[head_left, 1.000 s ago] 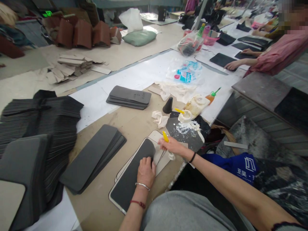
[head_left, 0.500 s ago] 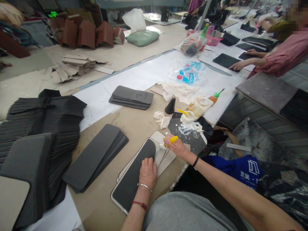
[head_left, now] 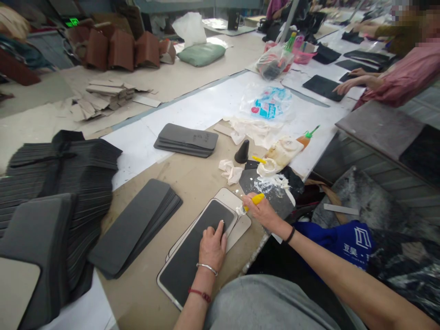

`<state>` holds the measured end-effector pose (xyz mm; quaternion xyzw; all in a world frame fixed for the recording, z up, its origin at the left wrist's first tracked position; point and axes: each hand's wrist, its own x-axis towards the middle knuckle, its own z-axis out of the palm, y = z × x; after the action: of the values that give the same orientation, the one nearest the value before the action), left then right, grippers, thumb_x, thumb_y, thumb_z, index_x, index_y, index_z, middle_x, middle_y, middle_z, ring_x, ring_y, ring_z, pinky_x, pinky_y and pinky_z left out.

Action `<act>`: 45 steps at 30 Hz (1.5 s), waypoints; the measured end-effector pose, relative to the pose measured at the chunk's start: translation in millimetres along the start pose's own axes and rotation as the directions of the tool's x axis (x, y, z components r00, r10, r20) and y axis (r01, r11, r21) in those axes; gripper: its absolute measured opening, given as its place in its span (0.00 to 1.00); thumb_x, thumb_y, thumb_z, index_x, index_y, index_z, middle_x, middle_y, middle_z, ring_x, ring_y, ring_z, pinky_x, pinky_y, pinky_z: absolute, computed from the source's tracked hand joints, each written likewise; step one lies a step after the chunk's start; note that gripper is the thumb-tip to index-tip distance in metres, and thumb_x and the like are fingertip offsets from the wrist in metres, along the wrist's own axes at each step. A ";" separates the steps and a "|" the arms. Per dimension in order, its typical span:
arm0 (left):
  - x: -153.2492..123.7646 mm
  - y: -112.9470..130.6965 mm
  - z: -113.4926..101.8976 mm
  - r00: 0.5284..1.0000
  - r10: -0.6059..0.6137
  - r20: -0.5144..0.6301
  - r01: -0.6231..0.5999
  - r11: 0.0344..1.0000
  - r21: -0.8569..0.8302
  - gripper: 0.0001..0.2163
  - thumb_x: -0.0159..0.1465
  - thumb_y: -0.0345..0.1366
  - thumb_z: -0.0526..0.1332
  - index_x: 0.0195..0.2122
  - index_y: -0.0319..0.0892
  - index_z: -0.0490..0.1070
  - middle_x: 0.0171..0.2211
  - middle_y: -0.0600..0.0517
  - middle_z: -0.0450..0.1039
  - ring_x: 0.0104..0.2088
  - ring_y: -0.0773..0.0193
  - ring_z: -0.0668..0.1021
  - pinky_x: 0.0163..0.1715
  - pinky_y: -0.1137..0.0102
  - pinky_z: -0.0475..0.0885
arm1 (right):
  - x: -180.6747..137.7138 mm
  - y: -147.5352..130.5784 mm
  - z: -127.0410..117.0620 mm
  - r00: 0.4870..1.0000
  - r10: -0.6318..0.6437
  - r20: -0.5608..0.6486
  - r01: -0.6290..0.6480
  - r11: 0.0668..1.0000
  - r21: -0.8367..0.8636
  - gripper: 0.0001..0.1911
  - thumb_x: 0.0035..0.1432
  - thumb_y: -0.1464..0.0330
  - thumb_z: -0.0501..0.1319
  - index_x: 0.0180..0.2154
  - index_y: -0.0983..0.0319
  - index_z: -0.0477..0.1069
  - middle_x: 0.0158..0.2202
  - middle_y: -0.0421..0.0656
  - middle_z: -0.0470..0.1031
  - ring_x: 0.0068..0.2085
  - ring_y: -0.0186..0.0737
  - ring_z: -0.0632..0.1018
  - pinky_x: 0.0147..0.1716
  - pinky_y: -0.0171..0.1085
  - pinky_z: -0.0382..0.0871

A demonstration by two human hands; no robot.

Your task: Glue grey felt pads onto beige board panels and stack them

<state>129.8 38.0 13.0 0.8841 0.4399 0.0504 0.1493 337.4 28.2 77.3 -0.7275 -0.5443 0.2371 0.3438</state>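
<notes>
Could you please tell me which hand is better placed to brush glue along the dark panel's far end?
Probably the right hand: it grips the yellow brush, whose white tip sits at the far corner of the dark panel. The left hand lies flat on that panel, empty.

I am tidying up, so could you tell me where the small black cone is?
In the head view, the black cone stands upright just right of centre, between the crumpled white rag and the glue-smeared tub, beyond the right hand holding the yellow-handled tool.
</notes>
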 end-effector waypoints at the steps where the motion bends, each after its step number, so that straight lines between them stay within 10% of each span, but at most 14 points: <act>1: -0.1 0.5 -0.2 1.000 0.005 0.003 -0.005 1.000 0.006 0.18 0.62 0.37 0.52 0.53 0.42 0.63 0.32 0.48 0.64 0.33 0.61 0.67 0.35 0.68 0.68 | 0.4 -1.6 -5.4 1.000 0.019 -0.002 -0.019 1.000 -0.020 0.20 0.61 0.59 0.42 0.24 0.61 0.61 0.24 0.41 0.66 0.28 0.35 0.68 0.31 0.35 0.60; 17: 2.3 17.6 -14.4 0.990 -0.117 0.077 0.120 0.992 -0.028 0.18 0.60 0.40 0.55 0.52 0.50 0.62 0.37 0.47 0.65 0.38 0.57 0.68 0.34 0.65 0.67 | 11.7 -1.0 52.9 0.905 0.259 0.337 0.012 0.777 -0.629 0.14 0.56 0.60 0.56 0.39 0.65 0.63 0.37 0.53 0.73 0.39 0.46 0.75 0.33 0.36 0.62; 22: -23.0 8.4 -26.5 0.951 -0.301 -0.076 0.278 0.934 -0.226 0.16 0.60 0.41 0.56 0.48 0.45 0.65 0.36 0.47 0.67 0.37 0.59 0.69 0.36 0.65 0.68 | 23.8 5.8 56.7 0.875 0.285 0.392 0.048 0.753 -0.656 0.17 0.55 0.57 0.55 0.38 0.65 0.64 0.34 0.53 0.73 0.37 0.48 0.76 0.29 0.36 0.61; 24: -51.9 -1.7 -32.3 0.822 -0.504 -0.264 0.428 0.854 -0.296 0.13 0.61 0.37 0.53 0.47 0.42 0.65 0.37 0.46 0.67 0.39 0.59 0.69 0.41 0.62 0.67 | 28.5 7.9 56.5 0.861 0.299 0.413 0.051 0.755 -0.653 0.18 0.54 0.56 0.56 0.37 0.65 0.65 0.33 0.52 0.73 0.36 0.48 0.75 0.28 0.36 0.60; 26: -83.7 -15.3 -34.8 0.576 -0.711 -0.405 0.574 0.703 -0.419 0.13 0.61 0.36 0.53 0.46 0.40 0.64 0.40 0.44 0.65 0.44 0.57 0.68 0.46 0.58 0.65 | 31.3 9.4 56.1 0.846 0.315 0.430 0.053 0.753 -0.656 0.18 0.53 0.55 0.55 0.36 0.64 0.66 0.32 0.51 0.73 0.35 0.47 0.75 0.27 0.36 0.59; 29: -117.3 -37.1 -30.8 0.226 -0.951 -0.212 0.645 0.310 -0.698 0.15 0.56 0.34 0.57 0.44 0.36 0.64 0.42 0.42 0.65 0.43 0.57 0.69 0.48 0.57 0.63 | 33.2 10.8 55.9 0.832 0.321 0.452 0.071 0.747 -0.661 0.19 0.52 0.54 0.54 0.35 0.63 0.66 0.30 0.49 0.73 0.33 0.45 0.75 0.26 0.35 0.59; 31: -124.9 -48.1 -25.3 0.129 -0.992 -0.010 0.604 0.086 -0.792 0.15 0.54 0.34 0.58 0.43 0.35 0.64 0.38 0.44 0.67 0.37 0.60 0.72 0.43 0.59 0.67 | 33.8 11.4 56.0 0.829 0.322 0.457 0.081 0.740 -0.668 0.19 0.52 0.54 0.54 0.34 0.63 0.65 0.30 0.48 0.73 0.33 0.45 0.75 0.26 0.35 0.58; 36: -117.6 -61.5 -20.4 0.174 -0.976 0.129 0.505 -0.024 -0.863 0.09 0.50 0.37 0.59 0.29 0.37 0.68 0.22 0.53 0.69 0.24 0.65 0.72 0.28 0.69 0.67 | 35.6 13.2 55.8 0.835 0.298 0.463 0.101 0.744 -0.661 0.18 0.52 0.54 0.54 0.33 0.63 0.65 0.29 0.48 0.72 0.32 0.45 0.74 0.25 0.35 0.58; 45: -120.1 -42.0 -47.1 0.261 -0.965 0.037 0.334 0.054 -0.941 0.08 0.48 0.40 0.58 0.20 0.41 0.64 0.16 0.58 0.64 0.21 0.69 0.67 0.24 0.74 0.62 | 38.6 -2.2 28.7 0.880 0.082 0.468 0.186 0.846 -0.499 0.13 0.46 0.59 0.56 0.21 0.59 0.56 0.17 0.37 0.64 0.21 0.36 0.66 0.23 0.34 0.56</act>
<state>14.4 -23.0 49.9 0.2592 0.7562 0.4611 0.3851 326.8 72.4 61.4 -0.6981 -0.6754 0.2374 -0.0069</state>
